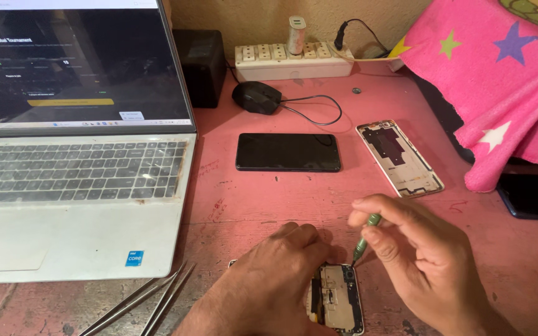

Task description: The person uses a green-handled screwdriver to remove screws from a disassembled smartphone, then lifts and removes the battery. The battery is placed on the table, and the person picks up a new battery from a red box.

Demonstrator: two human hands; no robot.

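A laptop point(76, 149) stands open at the far left of the pink bench point(263, 199), its front edge running close to the bench's worn near edge. Just right of its front corner lie two tweezers point(147, 305), tips pointing up toward the middle. The left hand point(269, 286) presses flat on an opened phone point(337, 298) at the near edge, fingers together, covering the phone's left part. At the phone's upper right corner the tip of a green screwdriver point(363, 239) touches down, pinched upright between thumb and fingers of the right hand point(418, 255). Beyond the hands the bench lies bare up to a dark phone point(287, 152) lying face up crosswise, with a mouse point(256, 97) and a power strip point(294, 60) behind it near the wall. Right of the dark phone lies a back cover point(400, 158), inside up, angled. A pink blanket point(499, 81) overhangs the right edge.
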